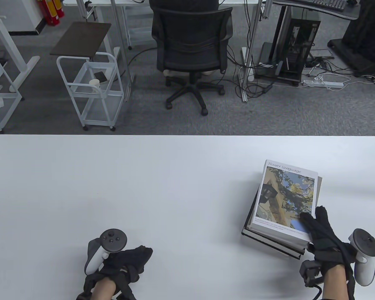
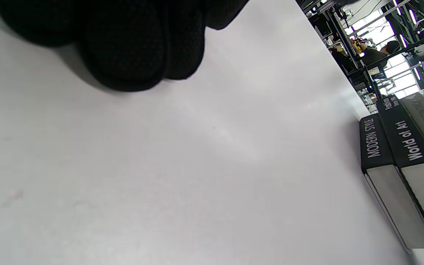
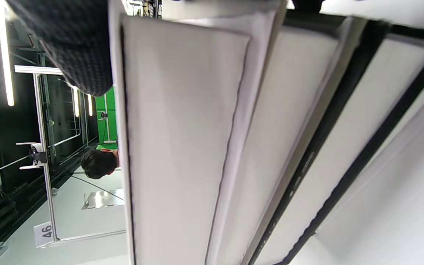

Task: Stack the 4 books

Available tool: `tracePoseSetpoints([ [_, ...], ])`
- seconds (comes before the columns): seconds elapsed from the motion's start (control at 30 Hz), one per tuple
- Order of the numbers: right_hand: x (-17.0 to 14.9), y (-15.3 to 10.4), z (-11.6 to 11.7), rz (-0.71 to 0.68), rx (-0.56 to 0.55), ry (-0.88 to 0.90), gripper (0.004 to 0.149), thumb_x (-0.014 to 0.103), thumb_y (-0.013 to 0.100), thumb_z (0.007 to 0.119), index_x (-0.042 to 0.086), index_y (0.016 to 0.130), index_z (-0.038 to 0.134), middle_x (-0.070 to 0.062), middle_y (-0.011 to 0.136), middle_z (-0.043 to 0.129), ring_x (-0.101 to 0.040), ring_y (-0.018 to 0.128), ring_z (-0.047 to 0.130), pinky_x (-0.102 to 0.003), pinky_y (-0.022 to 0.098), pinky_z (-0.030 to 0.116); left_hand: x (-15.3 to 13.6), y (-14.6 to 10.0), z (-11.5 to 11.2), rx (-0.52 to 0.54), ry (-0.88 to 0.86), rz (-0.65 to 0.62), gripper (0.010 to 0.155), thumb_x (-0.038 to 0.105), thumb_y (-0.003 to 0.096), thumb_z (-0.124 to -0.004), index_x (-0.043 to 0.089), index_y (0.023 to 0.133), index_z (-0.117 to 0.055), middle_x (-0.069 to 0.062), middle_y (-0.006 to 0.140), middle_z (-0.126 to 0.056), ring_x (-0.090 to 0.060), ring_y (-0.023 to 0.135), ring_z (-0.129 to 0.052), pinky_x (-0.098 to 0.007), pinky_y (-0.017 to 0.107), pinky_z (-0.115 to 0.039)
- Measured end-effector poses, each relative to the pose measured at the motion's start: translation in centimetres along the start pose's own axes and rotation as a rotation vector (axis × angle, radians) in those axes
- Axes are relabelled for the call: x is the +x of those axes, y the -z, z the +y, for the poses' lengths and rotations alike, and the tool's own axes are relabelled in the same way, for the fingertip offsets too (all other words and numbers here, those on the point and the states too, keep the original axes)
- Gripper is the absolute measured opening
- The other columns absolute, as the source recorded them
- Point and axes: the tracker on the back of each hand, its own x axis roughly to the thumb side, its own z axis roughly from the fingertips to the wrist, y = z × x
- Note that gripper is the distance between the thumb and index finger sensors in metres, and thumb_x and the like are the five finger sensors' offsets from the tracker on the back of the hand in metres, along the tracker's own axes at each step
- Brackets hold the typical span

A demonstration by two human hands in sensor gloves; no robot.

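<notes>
on the right side of the counter point(image 1: 143, 187) the four books point(image 1: 284, 206) are piled unevenly. the top book point(image 1: 287, 193) is touched by the right grip point(image 1: 323, 237), fingers spread. the left grip point(image 1: 118, 262) is curled, holding nothing. if pushed hard, the pile could be tipped.

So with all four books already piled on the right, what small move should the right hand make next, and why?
Probably lift the right hand off the top book. The stack of books shows four layers lying on one another, only slightly offset, so it looks done. Its fingers rest on the top cover's near corner. The left hand lies on the table, apart from the stack.
</notes>
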Motion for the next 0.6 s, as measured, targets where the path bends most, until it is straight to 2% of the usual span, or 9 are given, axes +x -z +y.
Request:
tracePoseSetpoints([
  [0.23, -0.32, 0.37, 0.11, 0.044, 0.073, -0.02, 0.102, 0.068, 0.061, 0.077, 0.027, 0.118, 0.004, -0.033, 0.119, 0.017, -0.076, 0.096, 0.03, -0.084, 0.068, 0.044, -0.04, -0.01, -0.01, -0.003, -0.005, 0.003, 0.078, 0.062, 0.0476, -0.053, 0.009, 0.106, -0.054, -0.015, 0.079, -0.084, -0.03, 0.052, -0.097, -0.055, 0.043, -0.077],
  [0.5, -0.74, 0.62, 0.02, 0.065, 0.107, 0.002, 0.102, 0.071, 0.061, 0.077, 0.031, 0.116, 0.002, -0.029, 0.12, 0.014, -0.076, 0.096, 0.033, -0.083, 0.067, 0.051, -0.08, -0.03, -0.06, -0.005, -0.006, 0.005, 0.078, 0.062, 0.0477, -0.053, 0.009, 0.106, -0.053, -0.015, 0.079, -0.084, -0.029, 0.052, -0.097, -0.055, 0.043, -0.077],
  [0.6, -0.67, 0.91, 0.66, 0.067, 0.133, -0.005, 0.102, 0.072, 0.06, 0.077, 0.031, 0.116, 0.002, -0.029, 0.12, 0.014, -0.075, 0.097, 0.035, -0.081, 0.068, 0.052, -0.02, -0.07, -0.09, -0.008, -0.003, 0.007, 0.078, 0.062, 0.0478, -0.053, 0.009, 0.106, -0.053, -0.015, 0.079, -0.083, -0.03, 0.053, -0.096, -0.055, 0.043, -0.077],
])
